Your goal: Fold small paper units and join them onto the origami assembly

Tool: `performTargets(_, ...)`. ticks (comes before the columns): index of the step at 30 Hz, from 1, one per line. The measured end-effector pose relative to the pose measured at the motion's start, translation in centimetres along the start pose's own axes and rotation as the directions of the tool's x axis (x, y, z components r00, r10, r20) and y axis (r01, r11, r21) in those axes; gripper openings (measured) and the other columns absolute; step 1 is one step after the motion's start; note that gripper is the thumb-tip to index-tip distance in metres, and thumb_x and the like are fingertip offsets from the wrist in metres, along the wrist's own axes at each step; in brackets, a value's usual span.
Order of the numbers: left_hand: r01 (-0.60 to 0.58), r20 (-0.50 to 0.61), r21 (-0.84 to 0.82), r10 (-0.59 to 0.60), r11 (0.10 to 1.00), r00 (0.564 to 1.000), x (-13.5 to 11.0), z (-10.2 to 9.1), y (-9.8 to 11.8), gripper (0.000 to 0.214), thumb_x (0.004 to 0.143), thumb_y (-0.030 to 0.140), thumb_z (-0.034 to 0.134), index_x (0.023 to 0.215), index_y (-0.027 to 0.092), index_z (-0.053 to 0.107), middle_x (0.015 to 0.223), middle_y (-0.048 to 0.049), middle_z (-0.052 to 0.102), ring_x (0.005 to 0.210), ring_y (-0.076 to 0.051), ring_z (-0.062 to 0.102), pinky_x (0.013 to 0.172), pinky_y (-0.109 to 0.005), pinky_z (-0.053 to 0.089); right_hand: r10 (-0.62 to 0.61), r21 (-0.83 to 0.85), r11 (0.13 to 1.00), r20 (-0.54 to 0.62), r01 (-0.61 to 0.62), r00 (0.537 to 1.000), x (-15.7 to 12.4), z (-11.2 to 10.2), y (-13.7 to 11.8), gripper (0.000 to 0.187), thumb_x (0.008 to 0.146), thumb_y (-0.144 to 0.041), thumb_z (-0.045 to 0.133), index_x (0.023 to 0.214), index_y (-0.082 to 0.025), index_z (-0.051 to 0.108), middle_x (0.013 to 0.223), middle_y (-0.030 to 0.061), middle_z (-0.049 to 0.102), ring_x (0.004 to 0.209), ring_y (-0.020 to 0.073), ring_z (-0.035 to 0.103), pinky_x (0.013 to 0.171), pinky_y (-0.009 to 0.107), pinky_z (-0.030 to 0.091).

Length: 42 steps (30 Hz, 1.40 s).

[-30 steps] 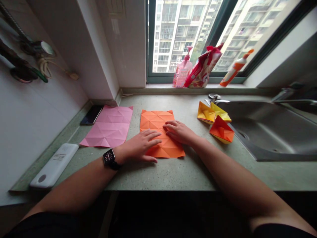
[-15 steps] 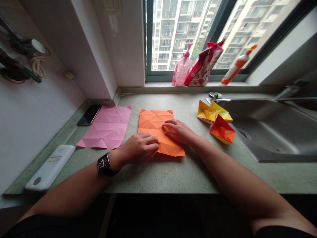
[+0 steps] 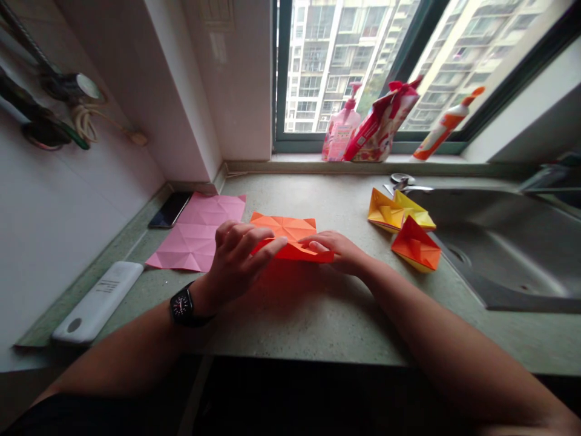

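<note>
A creased orange paper sheet [image 3: 285, 229] lies on the green countertop [image 3: 318, 309], its near edge lifted off the surface. My left hand [image 3: 236, 260], a watch on its wrist, grips that raised edge at the left with the fingers curled over it. At the right end of the same edge my right hand [image 3: 338, 251] pinches the paper. A creased pink sheet [image 3: 200, 230] lies flat to the left of the orange one.
Folded yellow paper shapes [image 3: 393, 209] and an orange one [image 3: 415, 245] sit beside the steel sink [image 3: 508, 242]. Scissors [image 3: 403, 181] lie behind them. A phone [image 3: 170, 209] and a white remote [image 3: 97, 303] lie at the left. Bottles and a pouch [image 3: 379, 121] stand on the sill.
Both hands went from pressing flat on the orange sheet to gripping its near edge and lifting it up and away from me.
</note>
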<state>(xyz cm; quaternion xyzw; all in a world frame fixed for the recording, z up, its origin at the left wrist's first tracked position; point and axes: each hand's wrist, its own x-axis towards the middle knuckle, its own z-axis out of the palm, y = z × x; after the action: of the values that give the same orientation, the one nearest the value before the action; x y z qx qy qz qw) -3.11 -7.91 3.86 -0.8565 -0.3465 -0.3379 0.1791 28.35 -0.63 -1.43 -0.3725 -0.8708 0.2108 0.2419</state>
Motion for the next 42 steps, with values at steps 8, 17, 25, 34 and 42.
performTargets(8,0.059,0.125,0.054,-0.066,0.997,0.990,0.6,3.3,-1.3,0.033,0.108,0.022,0.055,0.134,0.030,0.074,0.132,-0.0077,0.074,0.128,-0.031,0.058,0.117,-0.055,0.037,0.025,0.222,0.975,-0.079,-0.007,0.997,-0.4,0.0,0.0,0.087,0.103,-0.086,0.020,0.114,-0.030,0.086,0.117,0.0064,0.084,0.117,0.0342,0.077,0.106,0.052,0.060)
performTargets(17,0.163,0.512,-0.085,-0.097,0.983,0.854,0.6,6.9,-1.8,0.041,0.108,0.035,0.059,0.146,0.019,0.067,0.152,-0.0142,0.064,0.139,-0.033,0.056,0.123,-0.054,0.043,0.224,0.167,0.973,-0.537,-0.158,0.813,0.2,-0.4,1.1,0.065,0.105,-0.073,0.046,0.148,-0.026,0.062,0.125,0.0140,0.074,0.118,0.0343,0.071,0.104,0.058,0.059)
performTargets(25,0.167,0.548,-0.120,-0.074,0.979,0.833,0.8,7.2,0.9,0.033,0.109,0.044,0.059,0.127,0.021,0.074,0.127,-0.0128,0.072,0.119,-0.034,0.063,0.108,-0.056,0.051,-0.064,-0.338,0.941,-0.155,0.008,0.986,0.5,2.1,-1.9,0.053,0.107,-0.048,0.057,0.154,-0.024,0.061,0.151,0.0177,0.065,0.140,0.0365,0.060,0.124,0.063,0.043)
performTargets(34,0.291,0.612,-0.124,-0.158,0.949,0.775,-0.5,8.9,0.7,0.069,0.109,0.058,0.051,0.164,0.017,0.041,0.174,-0.0220,0.038,0.163,-0.043,0.033,0.132,-0.064,0.027,0.117,-0.499,0.866,0.133,-0.035,0.984,0.3,3.7,-1.8,0.061,0.113,-0.055,0.040,0.166,-0.026,0.048,0.175,0.0123,0.044,0.162,0.0346,0.039,0.134,0.069,0.020)
performTargets(42,0.296,0.667,-0.082,-0.168,0.952,0.726,-0.5,8.8,1.0,0.081,0.106,0.072,0.044,0.165,0.016,0.042,0.180,-0.0214,0.026,0.168,-0.044,0.021,0.135,-0.062,0.017,0.216,-0.578,0.810,0.130,-0.103,0.968,-0.8,2.7,0.2,0.075,0.108,-0.068,0.042,0.174,-0.033,0.033,0.181,0.0087,0.030,0.165,0.0393,0.031,0.133,0.073,0.013)
